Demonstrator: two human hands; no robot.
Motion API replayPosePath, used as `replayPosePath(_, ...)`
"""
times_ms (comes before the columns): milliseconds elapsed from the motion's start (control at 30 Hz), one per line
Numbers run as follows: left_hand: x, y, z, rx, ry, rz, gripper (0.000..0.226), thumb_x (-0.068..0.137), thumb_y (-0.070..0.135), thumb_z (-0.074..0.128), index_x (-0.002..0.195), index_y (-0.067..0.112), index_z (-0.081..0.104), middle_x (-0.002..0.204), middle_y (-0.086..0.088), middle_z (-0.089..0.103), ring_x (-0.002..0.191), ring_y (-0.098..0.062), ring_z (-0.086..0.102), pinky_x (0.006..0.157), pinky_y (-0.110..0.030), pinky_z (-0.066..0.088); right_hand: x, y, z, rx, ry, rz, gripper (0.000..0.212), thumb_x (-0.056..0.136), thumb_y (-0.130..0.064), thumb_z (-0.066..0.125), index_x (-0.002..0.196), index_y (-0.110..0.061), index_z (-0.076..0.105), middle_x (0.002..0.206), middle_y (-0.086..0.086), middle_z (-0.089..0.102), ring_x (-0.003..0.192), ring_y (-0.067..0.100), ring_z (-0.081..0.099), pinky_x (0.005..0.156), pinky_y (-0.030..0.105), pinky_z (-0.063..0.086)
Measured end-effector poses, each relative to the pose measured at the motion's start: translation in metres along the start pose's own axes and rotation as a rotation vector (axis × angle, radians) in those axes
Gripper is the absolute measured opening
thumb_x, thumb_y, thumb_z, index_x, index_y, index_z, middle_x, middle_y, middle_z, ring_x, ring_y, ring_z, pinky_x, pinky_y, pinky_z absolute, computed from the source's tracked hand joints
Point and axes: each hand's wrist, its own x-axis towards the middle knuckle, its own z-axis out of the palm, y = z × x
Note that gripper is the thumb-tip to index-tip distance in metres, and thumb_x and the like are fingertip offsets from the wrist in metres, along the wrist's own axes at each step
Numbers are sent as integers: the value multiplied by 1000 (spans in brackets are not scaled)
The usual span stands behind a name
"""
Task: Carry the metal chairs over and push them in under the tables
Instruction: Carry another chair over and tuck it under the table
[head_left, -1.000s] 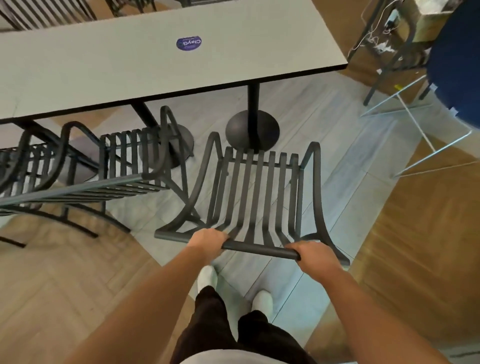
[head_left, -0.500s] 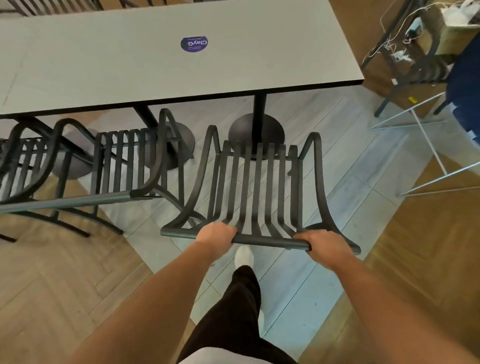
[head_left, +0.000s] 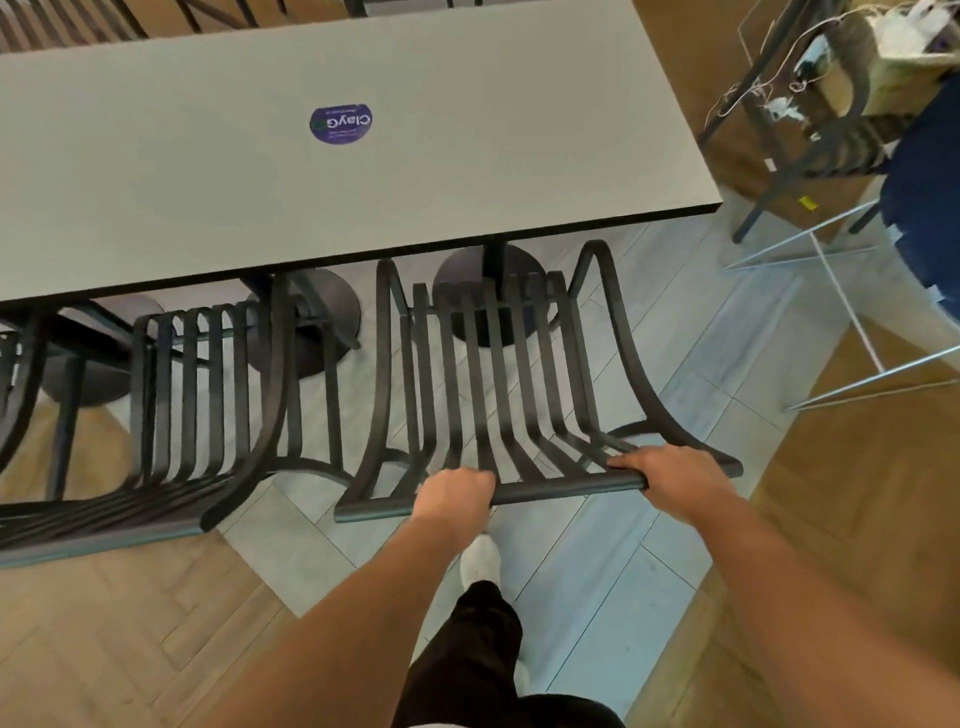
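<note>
- Wood and pale tile floor (head_left: 613, 587) fills the head view, with a long grey worktop (head_left: 467, 171) across the top and a round purple sticker (head_left: 341, 123) on it.
- Your left hand (head_left: 454, 491) and right hand (head_left: 670, 480) are both wrapped tight around the top back bar of the metal chair (head_left: 493, 384). That is a good place to hold, one hand toward each end.
- This chair stands right in front of you. Its seat front is at the worktop edge, just by the round table base (head_left: 493, 291). It is not fully pushed in yet.
- It looks stiff and hard, made of dark slats. I think it is fairly heavy and may scrape the tiles.
- A second chair (head_left: 208, 395) sits just beside it on the left, partly under the worktop. Mind the two do not bump.
- Hard to see: the chair's front legs are hidden under the seat and worktop. The clutter (head_left: 852, 78) at top right is cut off and too messy to name.
</note>
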Motion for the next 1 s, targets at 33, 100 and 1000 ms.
replayPosePath(33, 6, 0, -4, -4, 6, 3, 21, 102, 16, 49, 120, 19, 60, 107, -4, 67, 95, -27, 67, 84, -40, 56, 6, 4, -6, -8, -6, -1, 53, 104, -21, 52, 146, -54, 47, 136, -14, 64, 114, 14, 65, 91, 32, 52)
replayPosePath(100, 17, 1, -12, -7, 11, 7, 20, 103, 17, 50, 119, 19, 60, 108, -4, 67, 96, -28, 67, 83, -40, 54, 18, 12, -15, -16, -9, 1, 52, 104, -22, 52, 147, -53, 47, 135, -13, 64, 112, 15, 66, 90, 32, 53)
replayPosePath(1000, 39, 3, -40, -110, -9, -21, 23, 102, 35, 56, 123, 29, 62, 105, 5, 67, 93, -19, 66, 87, -40, 58, 43, 34, -18, 22, 47, -31, 51, 99, -25, 58, 143, -49, 53, 128, -13, 68, 113, 16, 64, 91, 33, 51)
